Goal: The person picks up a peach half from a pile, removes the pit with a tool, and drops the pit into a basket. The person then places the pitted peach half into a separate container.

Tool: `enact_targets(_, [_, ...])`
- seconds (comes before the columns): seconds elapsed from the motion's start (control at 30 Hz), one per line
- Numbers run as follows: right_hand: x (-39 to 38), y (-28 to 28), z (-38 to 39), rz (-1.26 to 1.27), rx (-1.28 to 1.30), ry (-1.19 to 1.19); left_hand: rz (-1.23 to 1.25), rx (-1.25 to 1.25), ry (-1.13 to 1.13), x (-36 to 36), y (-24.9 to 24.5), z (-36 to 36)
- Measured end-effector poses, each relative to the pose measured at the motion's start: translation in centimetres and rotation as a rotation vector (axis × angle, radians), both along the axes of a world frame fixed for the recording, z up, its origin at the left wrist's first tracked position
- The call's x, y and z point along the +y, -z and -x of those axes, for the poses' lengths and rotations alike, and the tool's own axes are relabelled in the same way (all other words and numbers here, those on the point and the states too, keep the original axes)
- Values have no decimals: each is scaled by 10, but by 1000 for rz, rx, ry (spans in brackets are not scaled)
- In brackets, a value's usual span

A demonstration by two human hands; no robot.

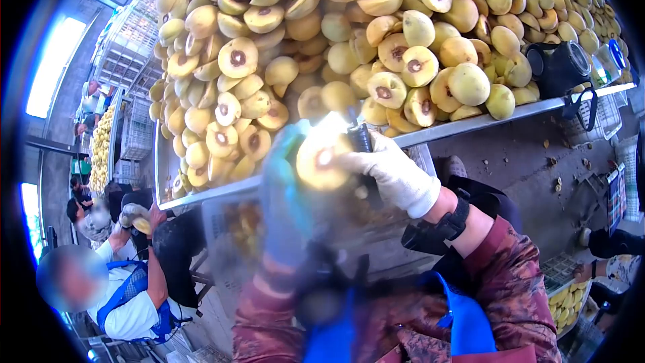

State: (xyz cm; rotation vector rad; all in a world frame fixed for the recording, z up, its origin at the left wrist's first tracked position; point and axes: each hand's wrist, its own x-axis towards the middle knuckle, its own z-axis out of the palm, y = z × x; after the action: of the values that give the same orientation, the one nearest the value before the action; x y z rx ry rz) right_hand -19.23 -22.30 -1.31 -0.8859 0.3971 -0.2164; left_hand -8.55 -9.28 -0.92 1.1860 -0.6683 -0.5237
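A halved yellow fruit (321, 161) with its cut face up is held near the middle of the view, in front of the heap of halves. My left hand (285, 178), in a bluish glove and blurred, is wrapped round the fruit's left side. My right hand (396, 171), in a white glove, grips a dark tool (360, 138) at the fruit's right edge; its working end is lost in glare. The thumb of that hand reaches onto the cut face. Halved fruits (238, 58) with brown centres lie piled just beyond both hands.
A metal table edge (470, 119) runs below the heap. On it at the right stand a black container (564, 67) with a strap and a blue-lidded jar (615, 55). A person (127, 289) sits at lower left. A crate of fruit (568, 302) is at lower right.
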Motion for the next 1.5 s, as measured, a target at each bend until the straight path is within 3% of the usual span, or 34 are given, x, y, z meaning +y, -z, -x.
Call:
enact_targets(0.03, [0, -6, -1, 40, 18, -54, -43, 363, -38, -10, -13, 11])
enact_targets(0.1, [2, -6, -5, 164, 100, -122, -78, 577, -148, -23, -15, 24])
enact_targets(0.17, [7, 4, -5, 609, 131, -22, -94, 664, -212, -24, -11, 24])
enact_targets(0.23, [13, 15, -8, 1051, 74, 176, -18, 545, -98, -16, 14, 4])
enact_targets(0.33, [14, 14, 3, 980, 120, 28, -4, 529, -122, -15, 18, -1])
enact_targets(0.47, [25, 28, -1, 1008, 104, -4, 19, 278, -98, -15, 17, 3])
enact_targets(0.6, [24, 18, 2, 1025, 260, -179, 43, 120, -27, -8, 27, 4])
enact_targets(0.7, [30, 23, 1, 1045, 151, -59, 56, 234, -72, -7, 30, 2])
enact_targets(0.8, [33, 29, 1, 1059, 107, -34, -6, 110, -130, -3, 36, 1])
enact_targets(0.9, [36, 31, 2, 1039, 60, -22, -161, -421, -174, 0, 38, 0])
enact_targets(1.0, [38, 33, 2, 980, 43, -39, -159, -577, -149, 3, 35, 1])
enact_targets(1.03, [40, 34, 3, 989, 38, -45, -136, -564, -141, 4, 37, 0])
enact_targets(1.1, [41, 35, 4, 1008, 26, -59, -84, -213, -151, 3, 37, 3])
enact_targets(1.27, [40, 20, 7, 746, 156, -230, -356, -711, -223, 8, 33, 1])
enact_targets(1.3, [40, 20, 8, 713, 156, -241, -431, -718, -253, 10, 31, 4])
enact_targets(1.4, [40, 17, 12, 610, 120, -253, -387, -562, -218, 12, 37, -2])
enact_targets(1.5, [40, 15, 14, 559, 100, -318, -180, -128, -27, 13, 28, -3])
